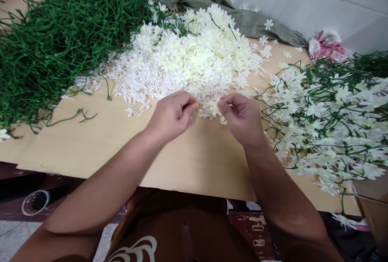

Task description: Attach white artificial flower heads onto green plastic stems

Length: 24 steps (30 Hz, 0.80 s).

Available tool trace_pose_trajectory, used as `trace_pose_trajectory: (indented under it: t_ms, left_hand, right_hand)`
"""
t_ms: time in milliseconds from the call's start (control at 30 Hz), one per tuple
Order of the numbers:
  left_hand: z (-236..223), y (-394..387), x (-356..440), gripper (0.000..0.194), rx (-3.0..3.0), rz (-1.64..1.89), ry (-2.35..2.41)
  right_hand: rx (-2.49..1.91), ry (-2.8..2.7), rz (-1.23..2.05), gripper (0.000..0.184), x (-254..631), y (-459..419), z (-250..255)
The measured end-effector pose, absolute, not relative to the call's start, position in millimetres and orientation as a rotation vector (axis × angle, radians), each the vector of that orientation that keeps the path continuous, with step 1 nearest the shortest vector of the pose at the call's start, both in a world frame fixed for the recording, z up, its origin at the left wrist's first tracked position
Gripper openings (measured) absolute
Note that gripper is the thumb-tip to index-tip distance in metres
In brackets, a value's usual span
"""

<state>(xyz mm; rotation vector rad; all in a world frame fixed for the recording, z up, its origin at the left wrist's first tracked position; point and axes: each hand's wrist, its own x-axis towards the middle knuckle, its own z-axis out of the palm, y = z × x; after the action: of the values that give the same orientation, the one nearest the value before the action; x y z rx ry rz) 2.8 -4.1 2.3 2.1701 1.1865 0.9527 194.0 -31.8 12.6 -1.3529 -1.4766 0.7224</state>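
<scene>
Two pinching hands work over the tan, sheet-covered counter [197, 161]: the left hand [171, 116] grips thin white plastic-like sticks [191, 123]; the right hand [245, 118], a cream-white fabric-like flower [213, 106] before the heap. Presumably light, soft petals crease easily; grasp centrally.

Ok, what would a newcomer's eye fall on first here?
Probably the bright heap of white flowers in the middle, then the dark pile of green stems to its left. Stemmed white flowers spread along the right. The left hand and right hand are at the heap's near edge.
</scene>
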Motion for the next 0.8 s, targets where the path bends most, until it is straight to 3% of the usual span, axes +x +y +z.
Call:
trace_pose_trajectory:
  t_ms: [300,533,600,700,800]
  left_hand:
    - [4.4,-9.2,17.4,0.023,1.381,0.831,0.878]
    - [3.4,-5.6,18.5,0.020,1.164,0.807,0.857]
    - [2.1,-5.8,18.8,0.020,1.122,0.796,0.851]
    - [0.7,-5.6,17.9,0.019,1.059,0.817,0.799]
    - [-0.8,-5.7,17.5,0.018,1.059,0.804,0.766]
  right_hand:
    - [-1.235,-1.583,0.728,0.019,179.1,-36.1,7.5]
    - [-1.210,-1.595,0.685,0.016,171.4,-40.1,2.7]
    - [-1.207,-1.539,0.747,0.015,170.8,-41.1,-1.2]
    - [-1.170,-1.480,0.946,0.036,172.5,-40.7,-6.3]
    - [-1.089,-1.516,1.114,0.032,175.4,-39.5,-6.6]
